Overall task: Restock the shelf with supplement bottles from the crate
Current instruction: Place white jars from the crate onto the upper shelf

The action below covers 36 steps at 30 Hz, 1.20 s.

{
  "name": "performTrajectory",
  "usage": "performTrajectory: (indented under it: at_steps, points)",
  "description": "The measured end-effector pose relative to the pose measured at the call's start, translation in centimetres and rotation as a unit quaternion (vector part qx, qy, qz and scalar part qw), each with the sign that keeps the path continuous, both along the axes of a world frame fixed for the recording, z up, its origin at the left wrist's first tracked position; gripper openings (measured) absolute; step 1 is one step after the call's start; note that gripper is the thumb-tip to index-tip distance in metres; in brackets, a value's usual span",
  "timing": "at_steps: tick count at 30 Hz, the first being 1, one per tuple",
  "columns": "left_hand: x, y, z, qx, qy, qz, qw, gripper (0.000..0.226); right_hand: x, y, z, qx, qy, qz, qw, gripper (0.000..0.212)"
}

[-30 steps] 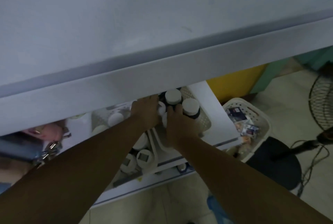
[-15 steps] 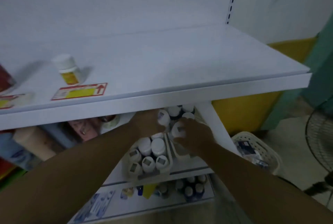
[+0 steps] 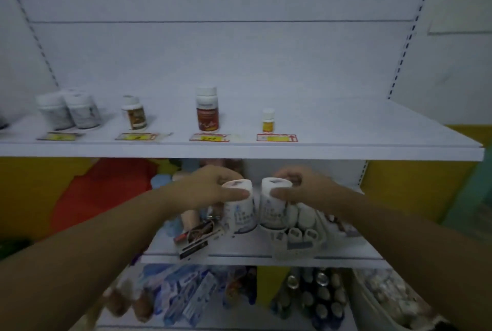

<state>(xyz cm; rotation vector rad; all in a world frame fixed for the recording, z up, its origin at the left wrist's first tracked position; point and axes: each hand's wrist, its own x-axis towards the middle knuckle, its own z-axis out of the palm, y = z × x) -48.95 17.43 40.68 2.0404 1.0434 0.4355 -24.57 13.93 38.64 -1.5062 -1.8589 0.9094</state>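
While the left hand [image 3: 210, 189] curls round the left bottle [image 3: 238, 213] and the right hand [image 3: 300, 189] round the right bottle [image 3: 274, 211], both bottles hang side by side just below the front edge of the upper shelf [image 3: 372, 131], near the crate [image 3: 298, 248]. This looks like the lift from crate to shelf. Next, I judge, both must clear that edge and stand upright toward the shelf's bare right end, beyond the small yellow bottle [image 3: 268, 120]
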Motion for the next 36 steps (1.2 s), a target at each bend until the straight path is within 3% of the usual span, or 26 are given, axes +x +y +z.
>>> performTrajectory:
  at_steps: [4, 9, 13, 15, 18, 21, 24, 32, 36]
  points:
    - [-6.2, -2.5, 3.6, -0.016, -0.11, 0.067, 0.991, 0.025, -7.0, -0.1, 3.3, -0.006, 0.09, 0.038, 0.995, 0.03]
    - [-12.9, -3.6, 6.1, 0.014, -0.18, 0.177, 0.968, 0.028, -15.5, 1.0, 6.8, 0.018, 0.116, 0.077, 0.99, 0.051]
    - [-17.4, -3.3, 7.3, 0.051, -0.216, 0.237, 0.946, 0.023, -21.0, 2.7, 8.2, 0.069, 0.125, 0.081, 0.986, 0.034]
    - [-19.6, -2.5, 8.0, 0.065, -0.216, 0.269, 0.936, 0.027, -23.8, 4.1, 9.0, 0.086, 0.128, 0.098, 0.983, 0.028]
    - [-22.4, -0.6, 9.2, 0.085, -0.204, 0.295, 0.93, 0.025, -27.4, 6.8, 9.9, 0.082, 0.145, 0.098, 0.981, 0.046]
    - [-24.4, 2.0, 10.9, 0.102, -0.204, 0.303, 0.925, 0.016, -29.3, 10.0, 11.4, 0.068, 0.153, 0.121, 0.978, 0.051]
    - [-25.9, 5.1, 13.1, 0.124, -0.192, 0.313, 0.922, 0.023, -30.8, 13.2, 13.9, 0.094, 0.14, 0.137, 0.976, 0.056]
    - [-29.9, 13.2, 17.1, 0.148, -0.177, 0.318, 0.919, 0.016, -35.5, 20.1, 16.8, 0.152, 0.164, 0.123, 0.967, 0.04]
    - [-32.9, 17.9, 18.2, 0.176, -0.212, 0.32, 0.907, 0.017, -37.3, 23.7, 17.9, 0.219, 0.198, 0.047, 0.954, 0.039]
